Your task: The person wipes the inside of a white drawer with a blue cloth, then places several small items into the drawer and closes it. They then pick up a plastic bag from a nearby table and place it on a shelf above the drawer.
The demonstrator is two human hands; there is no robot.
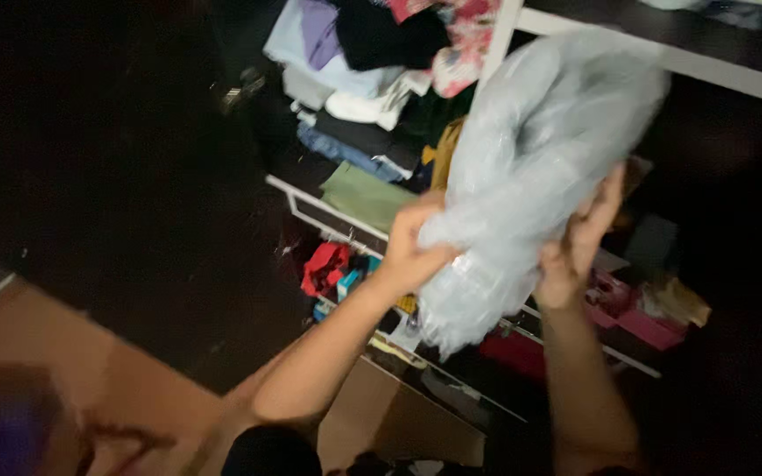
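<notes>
A large, crumpled bundle of clear plastic (531, 167) is held up in front of a white shelf unit. My left hand (412, 247) grips its lower left side. My right hand (579, 247) presses against its right side with the fingers spread upward. The bundle is blurred by motion and hides part of the shelves behind it.
The white shelf unit (509, 26) holds piles of folded clothes (354, 62), a green cloth (365, 196) and, lower down, red (324, 267) and pink items (646, 326). A brown cardboard box (390, 414) stands below. Dark floor (116, 159) lies to the left.
</notes>
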